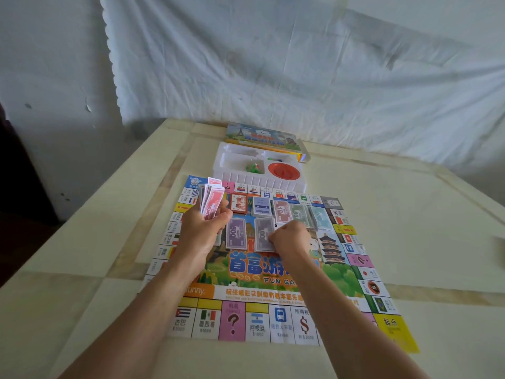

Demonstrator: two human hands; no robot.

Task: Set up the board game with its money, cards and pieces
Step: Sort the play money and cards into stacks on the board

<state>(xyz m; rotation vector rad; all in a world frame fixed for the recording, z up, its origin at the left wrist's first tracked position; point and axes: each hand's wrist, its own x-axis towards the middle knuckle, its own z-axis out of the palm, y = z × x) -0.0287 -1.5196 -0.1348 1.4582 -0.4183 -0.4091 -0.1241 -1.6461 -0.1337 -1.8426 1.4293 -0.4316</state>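
The left hand (203, 228) is wrapped round unsorted money (211, 199), the right hand (290, 238) pinched on a note (263, 233) being piled; release is needed next.

Colourful board (262, 324) lies flat, money piles (236, 233) across its centre, red notes (211, 201) fanned upright.

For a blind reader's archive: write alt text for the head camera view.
A person's left hand holds a fan of play money while the right hand pinches a purple note on the colourful game board, where other note stacks lie. A white tray sits behind it.
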